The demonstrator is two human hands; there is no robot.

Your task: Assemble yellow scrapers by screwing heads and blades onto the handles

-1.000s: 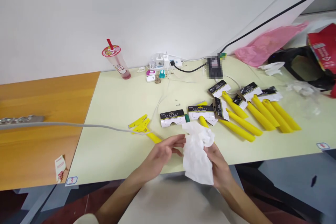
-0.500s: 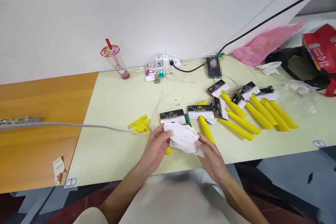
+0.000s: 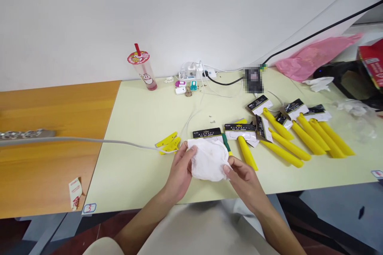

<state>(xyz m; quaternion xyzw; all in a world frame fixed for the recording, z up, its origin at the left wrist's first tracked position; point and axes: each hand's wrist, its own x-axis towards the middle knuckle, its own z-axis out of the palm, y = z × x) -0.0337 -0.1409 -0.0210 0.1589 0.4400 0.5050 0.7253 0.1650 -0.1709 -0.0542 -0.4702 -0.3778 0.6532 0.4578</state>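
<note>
A white tissue point(image 3: 209, 160), creased and spread out, is held up between both hands over the table's front part. My left hand point(image 3: 181, 173) pinches its left edge between thumb and fingers. At the lower right edge, my right hand point(image 3: 243, 177) grips it the same way. Behind the tissue lies a tool with a black-and-white card point(image 3: 206, 132), partly hidden. Just right of that, a yellow handle point(image 3: 247, 153) sticks out from under another card point(image 3: 240, 128). Yellow plastic pieces point(image 3: 169, 142) lie beyond my left hand.
Several carded yellow-handled tools point(image 3: 309, 137) lie to the right. A drink cup with a red straw point(image 3: 145, 69) stands near the wall, left of a power strip point(image 3: 196, 72). A white cable point(image 3: 119, 140) crosses from the left. A pink bag point(image 3: 314, 59) sits at the back right.
The tissue is spread wider and faces me more flatly, its lower edge hanging straighter. Both hands keep their hold. The view has shifted slightly left.
</note>
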